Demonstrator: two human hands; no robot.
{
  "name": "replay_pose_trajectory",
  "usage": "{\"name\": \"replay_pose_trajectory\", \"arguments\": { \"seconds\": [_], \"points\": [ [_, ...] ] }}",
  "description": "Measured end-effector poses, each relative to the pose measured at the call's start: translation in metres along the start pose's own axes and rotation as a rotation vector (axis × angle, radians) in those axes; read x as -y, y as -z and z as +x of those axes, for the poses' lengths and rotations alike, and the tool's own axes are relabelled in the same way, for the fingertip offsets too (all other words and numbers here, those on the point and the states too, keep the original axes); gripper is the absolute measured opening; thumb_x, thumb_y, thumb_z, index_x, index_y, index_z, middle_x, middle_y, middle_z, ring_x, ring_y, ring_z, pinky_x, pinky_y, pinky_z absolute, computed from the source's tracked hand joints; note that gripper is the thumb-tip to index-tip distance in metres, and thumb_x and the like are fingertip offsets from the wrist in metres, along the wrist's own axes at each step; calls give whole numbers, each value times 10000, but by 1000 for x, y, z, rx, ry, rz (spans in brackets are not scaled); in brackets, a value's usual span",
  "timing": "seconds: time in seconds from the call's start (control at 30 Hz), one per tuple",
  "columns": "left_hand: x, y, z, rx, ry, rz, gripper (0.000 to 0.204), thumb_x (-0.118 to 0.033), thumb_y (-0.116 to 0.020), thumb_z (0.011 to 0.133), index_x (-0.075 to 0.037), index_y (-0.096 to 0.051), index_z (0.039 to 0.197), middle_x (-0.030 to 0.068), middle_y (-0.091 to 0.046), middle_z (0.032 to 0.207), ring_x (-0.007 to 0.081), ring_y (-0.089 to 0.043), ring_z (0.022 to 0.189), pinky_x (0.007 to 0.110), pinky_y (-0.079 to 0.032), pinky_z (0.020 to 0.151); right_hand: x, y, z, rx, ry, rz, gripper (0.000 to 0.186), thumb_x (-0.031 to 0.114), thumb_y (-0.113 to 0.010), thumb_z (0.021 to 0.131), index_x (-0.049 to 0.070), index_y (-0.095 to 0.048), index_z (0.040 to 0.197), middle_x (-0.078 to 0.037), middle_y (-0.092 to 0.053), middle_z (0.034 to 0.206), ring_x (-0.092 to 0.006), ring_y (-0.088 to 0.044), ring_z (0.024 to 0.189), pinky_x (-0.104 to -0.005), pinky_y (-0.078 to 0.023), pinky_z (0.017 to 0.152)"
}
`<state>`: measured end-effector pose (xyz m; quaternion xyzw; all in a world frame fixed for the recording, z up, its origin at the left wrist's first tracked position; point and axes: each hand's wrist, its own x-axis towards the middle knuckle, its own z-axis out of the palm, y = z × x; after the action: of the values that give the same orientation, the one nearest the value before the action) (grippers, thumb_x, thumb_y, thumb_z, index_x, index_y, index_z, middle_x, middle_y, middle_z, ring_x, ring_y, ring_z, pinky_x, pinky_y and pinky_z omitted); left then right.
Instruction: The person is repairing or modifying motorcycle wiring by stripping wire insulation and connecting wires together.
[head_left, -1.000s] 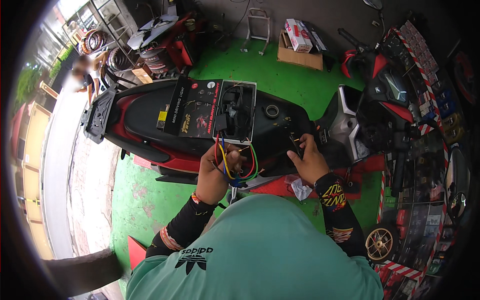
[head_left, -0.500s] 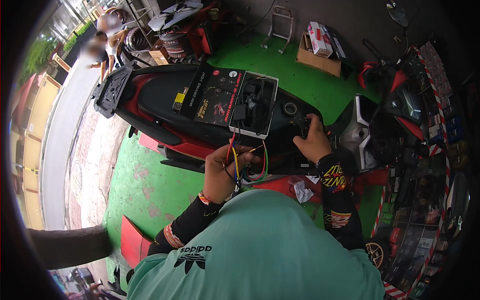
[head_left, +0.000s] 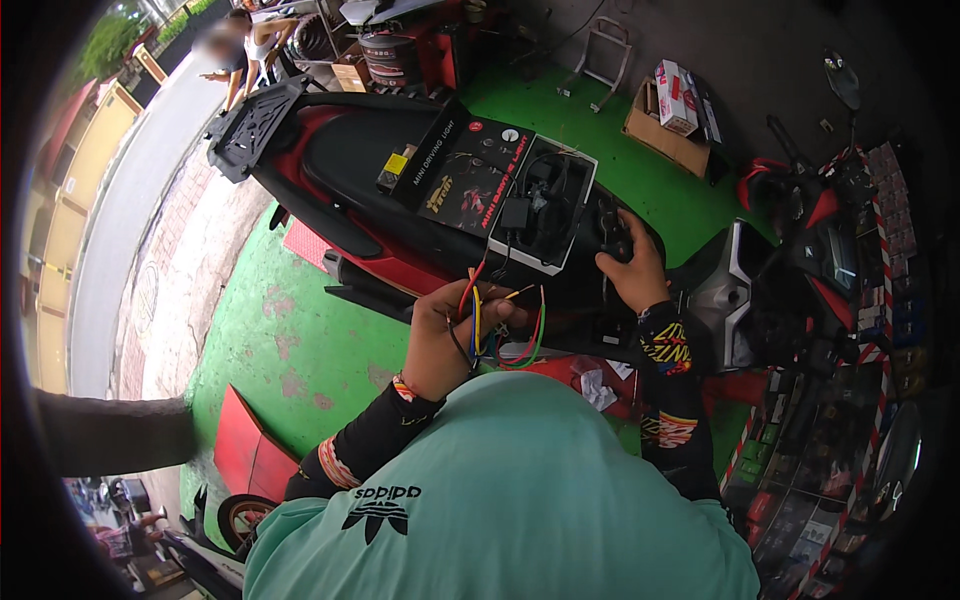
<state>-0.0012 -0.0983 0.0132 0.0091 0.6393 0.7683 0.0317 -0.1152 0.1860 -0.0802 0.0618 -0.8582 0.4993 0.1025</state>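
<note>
My left hand (head_left: 450, 325) is closed round a bundle of coloured wires (head_left: 477, 315), with red, yellow, blue, black and green strands. One bare wire end sticks out to the right past the fingertips. My right hand (head_left: 637, 268) rests over the front of the black motorcycle seat (head_left: 355, 160), its thumb and fingers closed on a dark object (head_left: 612, 238) whose kind I cannot make out. Between and beyond my hands, an open light-kit box (head_left: 572, 255) lies on the seat. A small black module (head_left: 515, 213) and dark cables sit in it.
A small yellow-topped item (head_left: 396, 165) lies on the seat by the box lid. Crumpled white plastic (head_left: 597, 388) is below my hands. A cardboard box (head_left: 660, 140) and a metal stand (head_left: 600, 65) are on the green floor. Glass display cases (head_left: 810, 480) line the right; people stand far left.
The view has shifted, so the motorcycle and box appear farther right. My right hand has closed further round the dark object. The ring seen on the seat no longer shows there. My left hand still holds the wires.
</note>
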Motion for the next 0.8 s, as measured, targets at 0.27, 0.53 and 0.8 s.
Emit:
{"name": "replay_pose_trajectory", "arguments": {
  "seconds": [0.27, 0.53, 0.8],
  "points": [
    [7, 8, -1, 34, -8, -51, 199, -104, -702, 959, 61, -673, 1066, 131, -754, 905, 170, -733, 858, 300, -585, 800, -22, -9, 17, -128, -68, -555, 722, 304, -780, 753, 88, -512, 1388, -182, -623, 1298, -391, -587, 1172, -490, -482, 994],
    [8, 17, -4, -21, -27, -106, 206, -110, -681, 976, 59, -663, 1091, 131, -751, 923, 184, -738, 863, 309, -589, 796, -36, -17, 31, -147, -6, -504, 644, 272, -804, 750, 64, -564, 1311, -204, -658, 1205, -407, -615, 1104, -474, -501, 956],
    [8, 27, -10, -114, -54, -150, 238, -150, -664, 995, 59, -655, 1108, 146, -751, 958, 197, -737, 889, 312, -584, 806, 0, -14, 10, -338, 24, -87, 609, 267, -766, 827, 10, -540, 1331, -181, -664, 1190, -339, -647, 1074, -482, -530, 901]
  ]
}}
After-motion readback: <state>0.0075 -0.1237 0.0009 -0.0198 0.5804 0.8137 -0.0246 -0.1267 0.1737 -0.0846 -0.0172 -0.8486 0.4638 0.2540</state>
